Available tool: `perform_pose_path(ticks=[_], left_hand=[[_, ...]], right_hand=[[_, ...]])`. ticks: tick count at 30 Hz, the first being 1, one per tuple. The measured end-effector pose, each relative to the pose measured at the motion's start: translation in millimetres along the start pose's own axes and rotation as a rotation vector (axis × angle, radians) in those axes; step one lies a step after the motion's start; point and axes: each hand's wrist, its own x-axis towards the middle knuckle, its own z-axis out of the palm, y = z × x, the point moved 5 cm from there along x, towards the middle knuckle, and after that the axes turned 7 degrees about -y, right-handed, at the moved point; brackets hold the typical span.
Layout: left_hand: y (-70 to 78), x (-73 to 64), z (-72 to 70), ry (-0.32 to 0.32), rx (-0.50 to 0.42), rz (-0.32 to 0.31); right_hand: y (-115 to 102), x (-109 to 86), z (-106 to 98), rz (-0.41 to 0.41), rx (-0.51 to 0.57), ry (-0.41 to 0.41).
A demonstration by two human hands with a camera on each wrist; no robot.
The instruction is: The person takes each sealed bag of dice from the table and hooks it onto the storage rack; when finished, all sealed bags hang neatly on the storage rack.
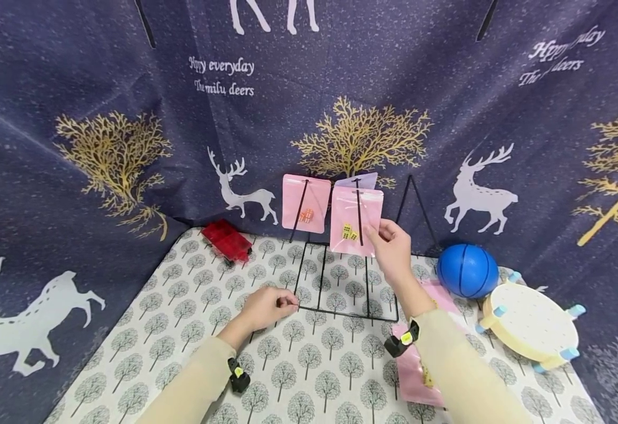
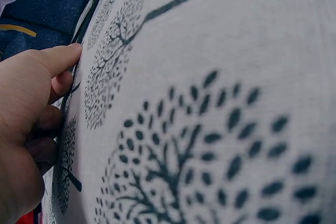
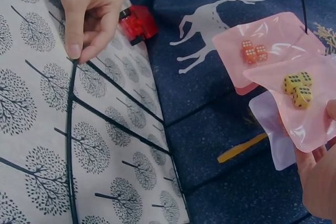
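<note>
A black wire display rack (image 1: 347, 315) stands on the tree-print cloth, its base frame lying flat. My left hand (image 1: 266, 307) pinches the base's near left corner between thumb and fingers; the right wrist view shows this left hand (image 3: 92, 17) on the wire too. With my right hand (image 1: 392, 250) I pinch the lower right edge of a pink pouch (image 1: 344, 206) holding yellow dice (image 3: 298, 88). A black prong runs through the top of that pouch. Behind it hangs a lilac pouch (image 3: 268, 124), mostly covered. Another pink pouch (image 1: 293, 200), with orange dice, hangs on the left prong.
At the back left sits a red toy cart (image 1: 227, 240). A blue ball (image 1: 468, 271) and an upturned cream stool (image 1: 534, 321) with blue-tipped legs stand at right. More pink pouches (image 1: 412, 374) lie partly under my right forearm. A dark deer-print curtain (image 1: 266, 118) closes off the back.
</note>
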Motion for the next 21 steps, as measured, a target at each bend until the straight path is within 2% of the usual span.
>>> perform_pose_path(ticks=[3, 6, 10, 13, 21], left_hand=[[1.6, -0.4, -0.2, -0.002, -0.003, -0.001], [1.9, -0.3, 0.0, 0.003, 0.000, 0.002], [1.9, 0.2, 0.6, 0.003, 0.004, 0.006], [1.4, 0.5, 1.0, 0.001, 0.005, 0.004], [-1.6, 1.3, 1.6, -0.001, 0.009, -0.005]], right_hand=[[1, 5.5, 0, 0.017, 0.007, -0.003], [-15, 3.0, 3, 0.026, -0.007, -0.014], [-16, 9.9, 4, 0.020, -0.012, 0.000], [0, 21.5, 4, 0.011, -0.012, 0.022], [7, 27.2, 5, 0.008, 0.003, 0.045]])
